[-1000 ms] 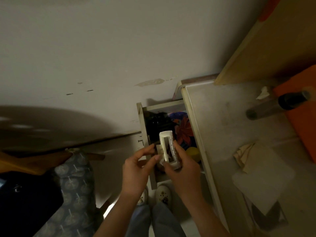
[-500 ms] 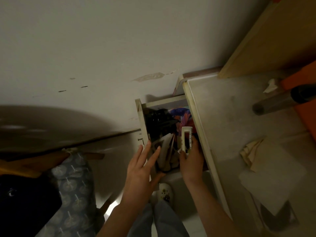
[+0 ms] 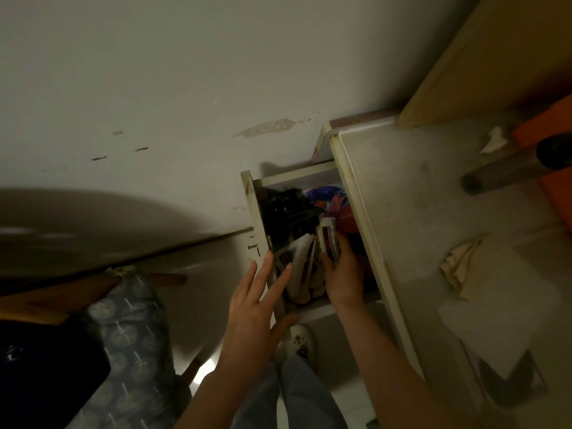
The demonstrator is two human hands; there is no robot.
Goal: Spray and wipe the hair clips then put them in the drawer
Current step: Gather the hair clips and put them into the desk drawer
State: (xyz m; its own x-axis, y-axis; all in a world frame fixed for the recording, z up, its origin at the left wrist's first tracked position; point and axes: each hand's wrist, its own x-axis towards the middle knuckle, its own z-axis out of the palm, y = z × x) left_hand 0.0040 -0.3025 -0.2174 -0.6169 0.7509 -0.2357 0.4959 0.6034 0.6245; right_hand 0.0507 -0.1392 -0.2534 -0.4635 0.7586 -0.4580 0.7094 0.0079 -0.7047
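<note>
Standing open beside the table [image 3: 402,212], the drawer [image 3: 252,212] holds clutter. Left hand [image 3: 253,311], fingers straight and spread, rests on its left wall; right hand [image 3: 342,274] inside grips the white hair clip [image 3: 328,239].

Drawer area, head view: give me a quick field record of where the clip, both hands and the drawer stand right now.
drawer: open, beside the desk
drawer contents: dark items, a colourful item, pale items; details too dim
clip: white, held inside the drawer, upright
right hand: grips the clip from below
left hand: fingers straight, over the drawer's front edge, holding nothing
cloth: crumpled on the desk
task stage: clip being placed, not yet released
</note>
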